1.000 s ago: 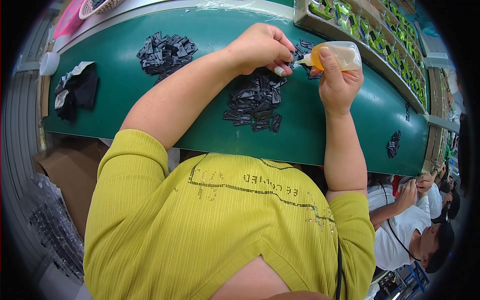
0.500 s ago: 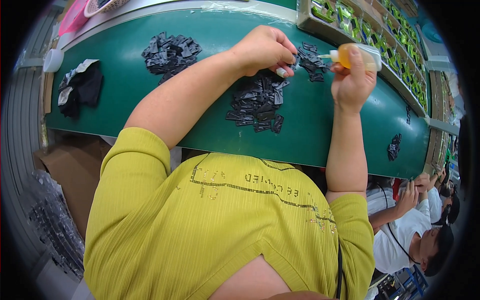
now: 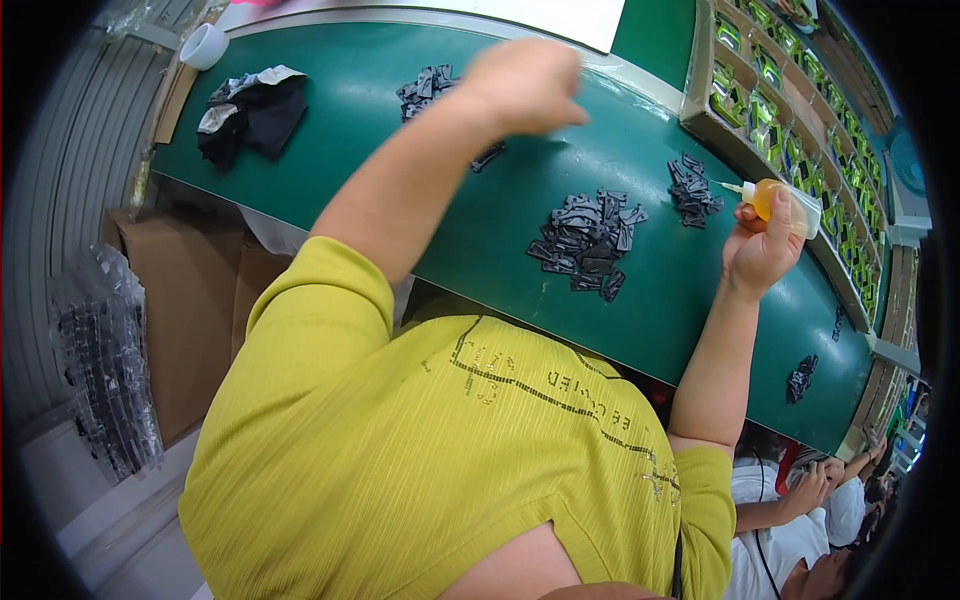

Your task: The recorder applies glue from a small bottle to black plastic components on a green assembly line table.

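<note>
My right hand (image 3: 762,248) is wrapped round a squeeze bottle (image 3: 812,216) of amber liquid, held tilted with its thin nozzle pointing left. Just past that nozzle lies a small pile of black plastic parts (image 3: 693,190). A bigger pile of the same black parts (image 3: 590,240) sits nearer to me, between my arms. Over the far part of the table is my left hand (image 3: 525,88), smeared by motion, its fingers mostly hidden. My left forearm partly covers another pile of black parts (image 3: 425,92).
On the green table (image 3: 370,60), a black and white cloth (image 3: 258,115) lies at the left near a white round container (image 3: 204,46). A cardboard tray of green-framed items (image 3: 762,120) borders the right. Smaller black parts (image 3: 801,378) lie far right, near a co-worker (image 3: 790,530).
My left hand has left the small pile and swung left toward the far-left pile. My right hand still holds the bottle beside the small pile. The whole view has shifted.
</note>
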